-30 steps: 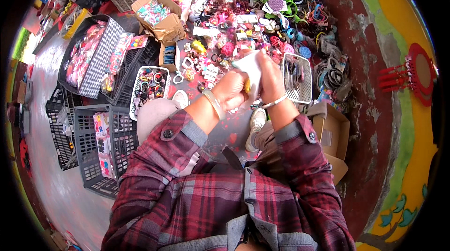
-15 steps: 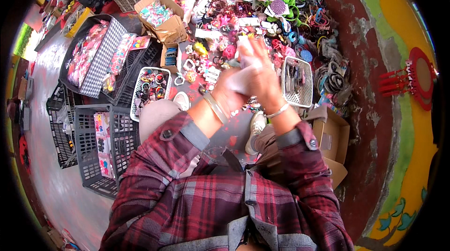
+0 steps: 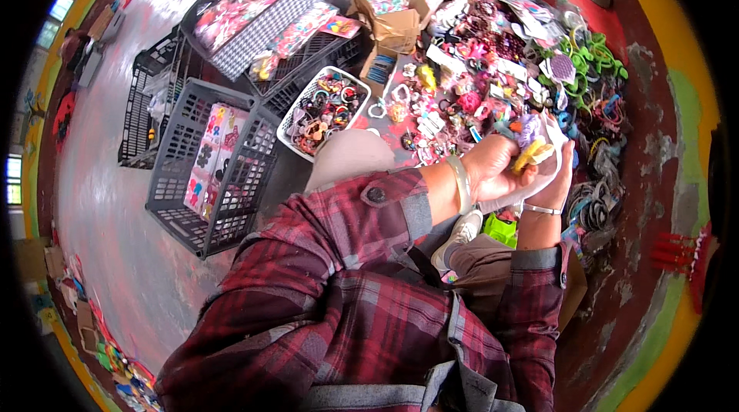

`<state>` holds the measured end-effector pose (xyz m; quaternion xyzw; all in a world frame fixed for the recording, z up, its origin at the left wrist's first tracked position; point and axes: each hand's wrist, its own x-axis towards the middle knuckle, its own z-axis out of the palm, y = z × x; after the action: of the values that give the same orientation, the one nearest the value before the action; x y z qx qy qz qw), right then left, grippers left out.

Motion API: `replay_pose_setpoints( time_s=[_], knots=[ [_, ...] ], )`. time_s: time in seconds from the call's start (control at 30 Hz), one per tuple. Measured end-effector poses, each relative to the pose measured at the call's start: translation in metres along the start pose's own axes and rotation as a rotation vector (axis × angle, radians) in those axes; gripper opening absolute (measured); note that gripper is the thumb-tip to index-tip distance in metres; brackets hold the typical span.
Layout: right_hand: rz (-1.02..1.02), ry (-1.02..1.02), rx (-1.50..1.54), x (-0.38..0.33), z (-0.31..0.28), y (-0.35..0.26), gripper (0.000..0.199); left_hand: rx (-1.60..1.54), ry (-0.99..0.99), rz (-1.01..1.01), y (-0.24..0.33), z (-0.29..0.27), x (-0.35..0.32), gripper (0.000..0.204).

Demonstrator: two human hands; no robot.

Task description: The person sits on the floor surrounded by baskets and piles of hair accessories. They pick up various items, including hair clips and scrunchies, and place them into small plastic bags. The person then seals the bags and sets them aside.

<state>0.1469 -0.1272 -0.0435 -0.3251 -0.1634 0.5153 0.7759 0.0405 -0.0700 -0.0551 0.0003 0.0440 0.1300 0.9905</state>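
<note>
Sitting above a floor spread with small colourful hair accessories, a person in a dark red plaid shirt holds both hands together right of the frame's centre. The left hand (image 3: 493, 169), with a pale bangle on its wrist, has its fingers curled shut around a small yellow and purple hair accessory (image 3: 531, 152). The right hand (image 3: 556, 181), wearing a thin bracelet, is cupped just beside it, its fingers closed on a clear plastic bag (image 3: 531, 189) that hangs between the two hands. Beyond them, in the upper right, lies the heap of accessories (image 3: 493, 65). A white wire basket of trinkets (image 3: 323, 112) sits upper centre, a grey plastic crate (image 3: 208, 165) at the left, and an open cardboard box (image 3: 389, 0) near the top.
</note>
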Motion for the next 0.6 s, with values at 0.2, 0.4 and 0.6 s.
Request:
replay_pose_setpoints(
  time_s=[0.2, 0.4, 0.6],
  knots=[
    [0.074, -0.031, -0.038, 0.015, -0.021, 0.018, 0.051, -0.169, -0.284, 0.085, 0.037, 0.036, -0.027, 0.022],
    [0.133, -0.012, -0.018, 0.017, -0.015, 0.024, 0.051, 0.009, -0.263, 0.466, 0.128, 0.006, -0.104, 0.029],
    [0.158, 0.086, -0.136, 0.018, -0.005, 0.031, 0.041, 0.303, 0.393, 0.835, 0.212, -0.097, -0.176, 0.021]
  ],
)
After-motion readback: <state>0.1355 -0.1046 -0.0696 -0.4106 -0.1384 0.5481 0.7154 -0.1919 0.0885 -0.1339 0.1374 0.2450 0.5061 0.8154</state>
